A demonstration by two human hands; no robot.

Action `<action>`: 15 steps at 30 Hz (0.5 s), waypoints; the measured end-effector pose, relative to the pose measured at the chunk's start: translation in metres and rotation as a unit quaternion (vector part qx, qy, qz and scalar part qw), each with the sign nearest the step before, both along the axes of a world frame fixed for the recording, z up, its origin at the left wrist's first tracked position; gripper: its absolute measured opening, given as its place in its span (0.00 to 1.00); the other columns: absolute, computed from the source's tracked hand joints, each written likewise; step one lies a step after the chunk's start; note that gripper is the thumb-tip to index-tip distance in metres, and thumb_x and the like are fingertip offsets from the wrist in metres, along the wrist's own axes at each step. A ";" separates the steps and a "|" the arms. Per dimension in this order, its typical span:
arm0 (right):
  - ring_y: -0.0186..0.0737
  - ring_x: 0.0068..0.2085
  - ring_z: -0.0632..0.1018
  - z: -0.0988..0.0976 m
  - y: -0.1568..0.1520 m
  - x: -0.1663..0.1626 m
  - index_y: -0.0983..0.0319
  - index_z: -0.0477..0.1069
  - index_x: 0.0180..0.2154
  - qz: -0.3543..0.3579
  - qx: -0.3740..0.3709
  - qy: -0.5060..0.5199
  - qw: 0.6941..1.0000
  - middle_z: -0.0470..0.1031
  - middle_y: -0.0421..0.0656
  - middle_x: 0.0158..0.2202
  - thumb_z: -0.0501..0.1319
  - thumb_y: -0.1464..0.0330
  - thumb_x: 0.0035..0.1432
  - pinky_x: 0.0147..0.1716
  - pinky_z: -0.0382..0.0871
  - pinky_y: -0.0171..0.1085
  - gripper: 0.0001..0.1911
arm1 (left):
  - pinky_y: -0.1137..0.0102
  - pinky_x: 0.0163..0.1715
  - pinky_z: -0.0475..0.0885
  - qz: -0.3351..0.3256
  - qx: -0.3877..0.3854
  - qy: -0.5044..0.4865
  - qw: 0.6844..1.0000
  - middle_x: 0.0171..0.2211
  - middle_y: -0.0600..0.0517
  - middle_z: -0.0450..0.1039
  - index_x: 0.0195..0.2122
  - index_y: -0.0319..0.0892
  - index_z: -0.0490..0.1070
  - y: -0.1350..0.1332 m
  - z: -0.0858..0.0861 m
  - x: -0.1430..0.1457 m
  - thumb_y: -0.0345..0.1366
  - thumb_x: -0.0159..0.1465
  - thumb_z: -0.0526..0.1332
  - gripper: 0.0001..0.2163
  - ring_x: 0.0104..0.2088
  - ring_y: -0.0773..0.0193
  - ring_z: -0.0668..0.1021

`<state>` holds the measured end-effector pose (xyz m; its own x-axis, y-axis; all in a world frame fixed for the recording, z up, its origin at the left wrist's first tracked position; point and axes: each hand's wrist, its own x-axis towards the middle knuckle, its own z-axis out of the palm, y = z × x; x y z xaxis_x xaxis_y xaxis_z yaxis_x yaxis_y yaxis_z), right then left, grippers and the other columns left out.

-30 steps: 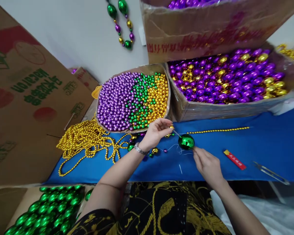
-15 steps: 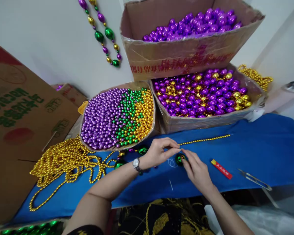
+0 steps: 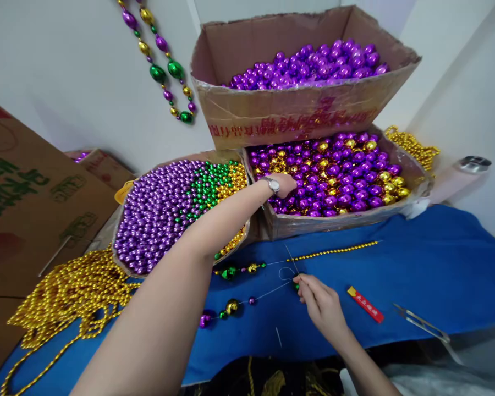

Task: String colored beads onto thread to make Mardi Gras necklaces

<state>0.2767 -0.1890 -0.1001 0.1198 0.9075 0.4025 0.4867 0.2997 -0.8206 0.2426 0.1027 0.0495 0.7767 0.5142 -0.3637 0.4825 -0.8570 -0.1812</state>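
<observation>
My left hand reaches over the rim into the lower cardboard box of large purple and gold beads; its fingers dip among the beads and are mostly hidden. My right hand rests on the blue cloth, fingers pinched on a thin thread and needle beside a small green bead. A partly strung strand of green, gold and purple beads lies on the cloth to the left of it.
A round tray holds small purple, green and gold beads. An upper box holds purple beads. Gold bead chains pile at left, one gold strand runs right. A red lighter and snips lie at right. A finished necklace hangs on the wall.
My left hand has left the thread and reached up into the box of purple and gold beads. The right hand stays at the thread; the large green bead has slid along the strand.
</observation>
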 end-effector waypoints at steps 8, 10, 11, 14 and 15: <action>0.32 0.28 0.80 0.011 -0.002 -0.003 0.61 0.73 0.42 -0.061 0.023 -0.052 0.997 0.80 0.41 0.33 0.52 0.69 0.67 0.29 0.76 0.29 0.11 | 0.61 0.49 0.70 0.022 -0.112 -0.347 0.931 0.40 0.43 0.75 0.40 0.36 0.74 -0.023 0.016 -0.048 0.28 0.55 0.62 0.11 0.46 0.55 0.75; 0.34 0.30 0.81 0.016 -0.001 -0.006 0.61 0.73 0.42 -0.070 0.039 -0.069 0.994 0.81 0.42 0.34 0.52 0.69 0.67 0.32 0.77 0.30 0.11 | 0.63 0.45 0.72 0.082 -0.253 -0.528 0.807 0.38 0.45 0.74 0.41 0.38 0.72 -0.045 0.014 -0.074 0.33 0.58 0.63 0.10 0.40 0.60 0.76; 0.35 0.32 0.82 0.017 -0.001 -0.008 0.61 0.73 0.42 -0.073 0.046 -0.078 0.993 0.81 0.43 0.35 0.52 0.69 0.67 0.33 0.78 0.31 0.11 | 0.64 0.41 0.74 0.124 -0.334 -0.586 0.727 0.37 0.47 0.74 0.41 0.39 0.70 -0.059 0.010 -0.086 0.36 0.59 0.62 0.10 0.37 0.62 0.77; 0.37 0.36 0.83 0.019 0.001 -0.012 0.61 0.74 0.42 -0.070 0.063 -0.106 0.990 0.82 0.43 0.37 0.53 0.70 0.66 0.37 0.78 0.32 0.11 | 0.67 0.36 0.76 0.245 -0.511 -0.651 0.504 0.37 0.49 0.74 0.43 0.41 0.68 -0.099 -0.012 -0.117 0.40 0.60 0.62 0.12 0.34 0.64 0.79; 0.37 0.37 0.83 0.019 0.003 -0.014 0.61 0.74 0.42 -0.065 0.069 -0.115 0.989 0.82 0.44 0.37 0.53 0.70 0.66 0.38 0.78 0.32 0.10 | 0.67 0.37 0.76 0.274 -0.543 -0.654 0.451 0.37 0.49 0.74 0.43 0.40 0.69 -0.110 -0.021 -0.124 0.40 0.60 0.62 0.12 0.35 0.64 0.79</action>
